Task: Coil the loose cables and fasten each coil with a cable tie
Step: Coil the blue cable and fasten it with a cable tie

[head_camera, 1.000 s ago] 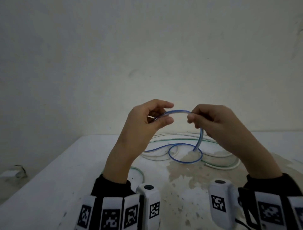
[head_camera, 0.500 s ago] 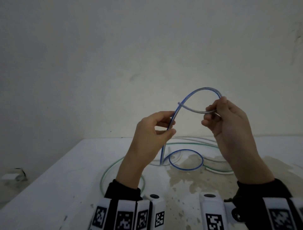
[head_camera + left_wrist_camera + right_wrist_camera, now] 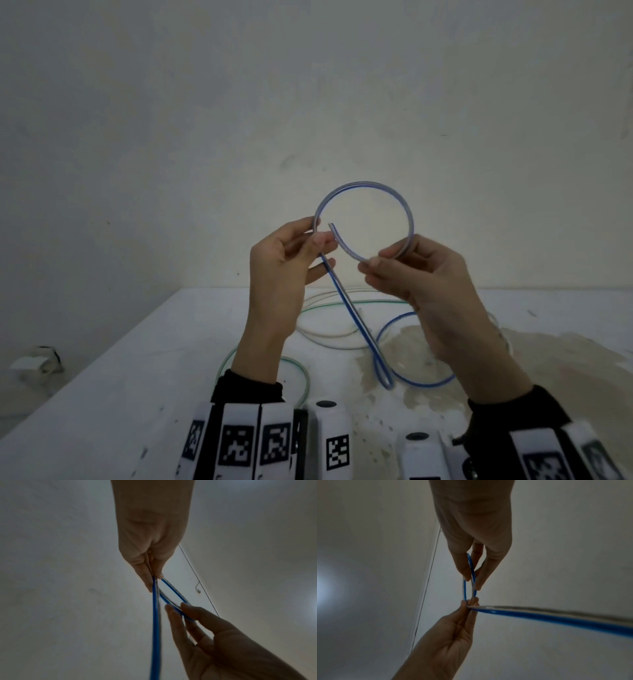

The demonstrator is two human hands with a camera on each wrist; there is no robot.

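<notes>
Above the white table (image 3: 102, 394), two hands, left hand (image 3: 284, 260) and right hand (image 3: 421, 274) each pinching one blue cable (image 3: 363, 186) loop, two pale cables (image 3: 329, 334) lying far behind

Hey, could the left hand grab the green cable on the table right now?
Probably not yet: the left hand is raised above the table, pinching the blue cable, though nothing covers the green cable.

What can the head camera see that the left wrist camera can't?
Only the head view shows the white table, the green cable lying there, and the blue cable's whole round loop. Only the left wrist view shows a thin wire on the wall. Both show the left hand and right hand pinching the blue cable.
</notes>
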